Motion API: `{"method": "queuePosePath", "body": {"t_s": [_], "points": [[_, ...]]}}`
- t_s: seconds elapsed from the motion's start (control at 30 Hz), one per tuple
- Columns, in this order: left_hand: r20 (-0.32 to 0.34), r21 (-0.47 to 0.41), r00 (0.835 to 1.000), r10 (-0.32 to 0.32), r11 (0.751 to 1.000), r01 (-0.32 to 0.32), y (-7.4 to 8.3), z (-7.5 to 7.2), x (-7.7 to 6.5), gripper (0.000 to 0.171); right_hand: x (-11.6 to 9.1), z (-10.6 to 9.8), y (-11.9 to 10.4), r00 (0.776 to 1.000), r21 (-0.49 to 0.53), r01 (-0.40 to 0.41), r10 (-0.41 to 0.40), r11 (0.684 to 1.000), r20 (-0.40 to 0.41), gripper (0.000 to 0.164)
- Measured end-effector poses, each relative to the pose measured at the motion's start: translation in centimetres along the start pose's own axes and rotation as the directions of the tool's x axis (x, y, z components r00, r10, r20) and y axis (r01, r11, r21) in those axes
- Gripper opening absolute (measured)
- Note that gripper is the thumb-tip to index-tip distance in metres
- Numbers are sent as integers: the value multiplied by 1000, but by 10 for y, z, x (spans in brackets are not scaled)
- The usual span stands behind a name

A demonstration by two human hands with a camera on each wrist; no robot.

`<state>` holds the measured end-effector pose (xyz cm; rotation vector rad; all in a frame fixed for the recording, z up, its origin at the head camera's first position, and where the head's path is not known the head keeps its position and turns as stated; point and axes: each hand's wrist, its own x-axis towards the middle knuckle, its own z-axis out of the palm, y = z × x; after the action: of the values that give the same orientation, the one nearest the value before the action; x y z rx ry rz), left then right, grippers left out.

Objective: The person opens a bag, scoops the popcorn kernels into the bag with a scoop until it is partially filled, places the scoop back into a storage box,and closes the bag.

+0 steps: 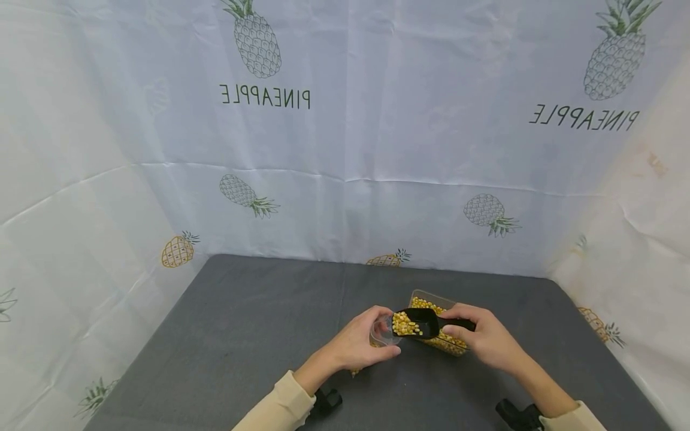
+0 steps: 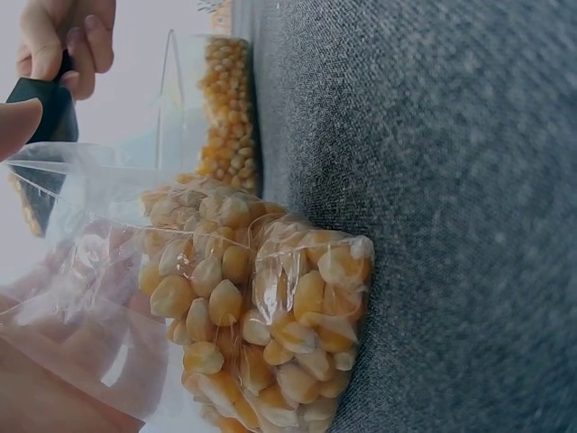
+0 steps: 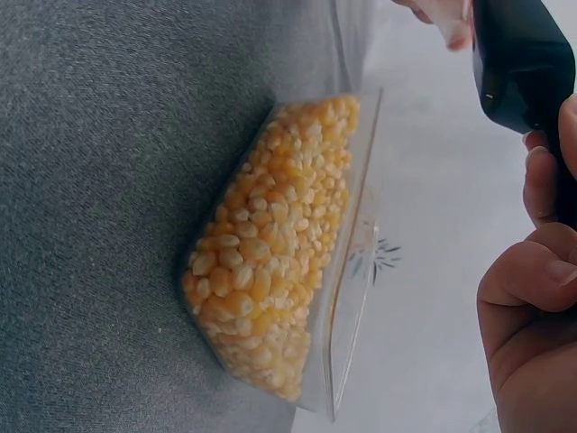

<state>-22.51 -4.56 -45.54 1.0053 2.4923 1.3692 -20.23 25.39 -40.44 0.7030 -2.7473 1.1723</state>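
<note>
Left of the left hand (image 1: 358, 344), a hand could pass along the bench (image 1: 242, 323) from near to far. Between the hands, the scoop (image 1: 428, 324) bars the way, reaching from the right hand (image 1: 493, 338) to the bag (image 2: 270, 307). Seen from above, it covers part of the box (image 3: 338, 361). Behind the box, room remains before the curtain (image 1: 345, 143).

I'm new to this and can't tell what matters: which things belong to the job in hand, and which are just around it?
In the job:
black scoop, carrying corn kernels
clear bag, partly filled
clear container of more kernels

Just around:
pineapple-print curtain
grey tabletop, as support
</note>
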Motion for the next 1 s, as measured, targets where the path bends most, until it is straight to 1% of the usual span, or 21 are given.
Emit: {"method": "queuePosePath", "body": {"t_s": [0.2, 0.33, 0.5, 0.6, 0.83, 1.0], "points": [[2, 4, 1000, 3, 1000, -3, -1, 1, 0, 62, 1, 3, -1, 999, 5, 20, -20, 1000, 28, 24], [7, 11, 1000, -8, 1000, 8, -1, 1, 0, 64, 3, 2, -3, 999, 7, 18, -19, 1000, 46, 25], [8, 19, 1000, -13, 1000, 13, -1, 1, 1, 66, 6, 2, -7, 997, 11, 38, -38, 999, 66, 25], [5, 27, 1000, -19, 999, 19, 0, 1, 1, 66, 8, 3, -9, 995, 7, 62, -62, 998, 74, 25], [2, 28, 1000, -27, 999, 27, 1, 1, 2, 65, 12, 7, -13, 983, -28, 170, -168, 985, 71, 21], [-1, 34, 999, -33, 999, 33, 1, 1, 2, 65, 13, 8, -15, 976, -74, 208, -202, 975, 77, 22]]}}
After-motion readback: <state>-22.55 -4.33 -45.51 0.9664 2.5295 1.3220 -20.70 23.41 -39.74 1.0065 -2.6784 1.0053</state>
